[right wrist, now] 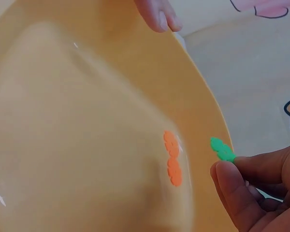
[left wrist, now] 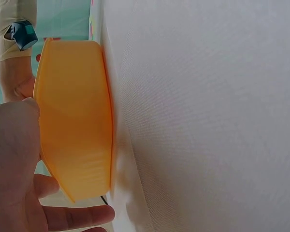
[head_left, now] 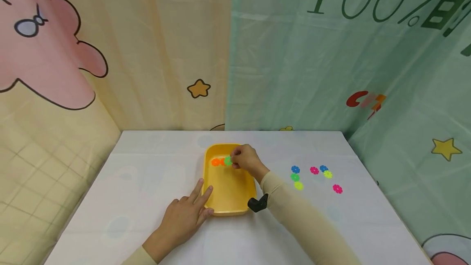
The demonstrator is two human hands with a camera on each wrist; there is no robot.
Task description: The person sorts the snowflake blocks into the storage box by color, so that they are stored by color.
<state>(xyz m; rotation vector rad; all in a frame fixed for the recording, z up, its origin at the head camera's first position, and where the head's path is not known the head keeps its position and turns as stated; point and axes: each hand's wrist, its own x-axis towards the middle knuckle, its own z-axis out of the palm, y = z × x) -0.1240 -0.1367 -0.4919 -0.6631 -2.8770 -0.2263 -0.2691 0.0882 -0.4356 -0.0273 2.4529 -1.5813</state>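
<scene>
My right hand [head_left: 248,160] pinches a green flower-shaped plastic piece [right wrist: 220,149] between thumb and fingertip. It is above the far end of a yellow tray [head_left: 229,195]. Two orange flower-shaped pieces [right wrist: 174,171] lie side by side on the tray's floor, left of the green one in the head view. At the tray's near left side, my left hand [head_left: 184,218] touches the rim with spread, fairly straight fingers. In the left wrist view its thumb [left wrist: 31,104] lies at the rim of the tray's outer wall [left wrist: 77,116].
Right of the tray, several loose flower pieces lie on the white-covered table [head_left: 147,167]: a blue one [head_left: 295,169], a green one [head_left: 295,177], a yellow one [head_left: 299,185], a pink one [head_left: 337,189] and others. Printed curtains [head_left: 287,60] stand behind the table.
</scene>
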